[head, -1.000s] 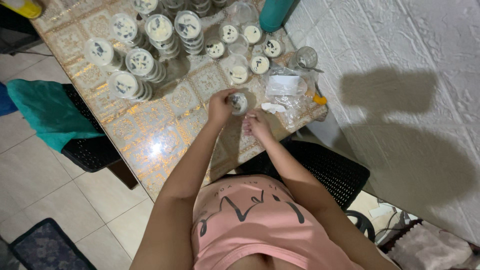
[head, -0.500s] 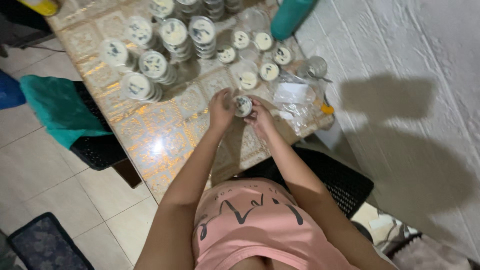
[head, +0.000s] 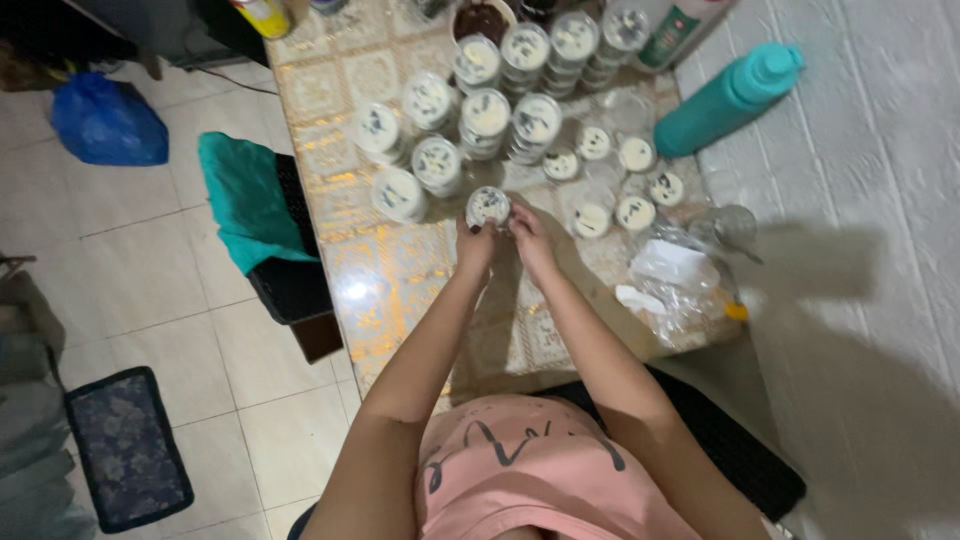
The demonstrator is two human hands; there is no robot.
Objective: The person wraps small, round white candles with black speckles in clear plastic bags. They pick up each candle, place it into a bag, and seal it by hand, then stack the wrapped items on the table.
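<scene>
Both hands up on the small round tub (head: 488,206): left hand (head: 473,243) grips it at seven o'clock, right hand (head: 528,237) at four. Stacked lidded tubs (head: 487,120) crowd twelve o'clock, teal bottle (head: 728,99) at two

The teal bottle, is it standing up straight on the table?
No, the teal bottle lies tipped over at the table's far right edge, its cap pointing toward the white wall.
</scene>
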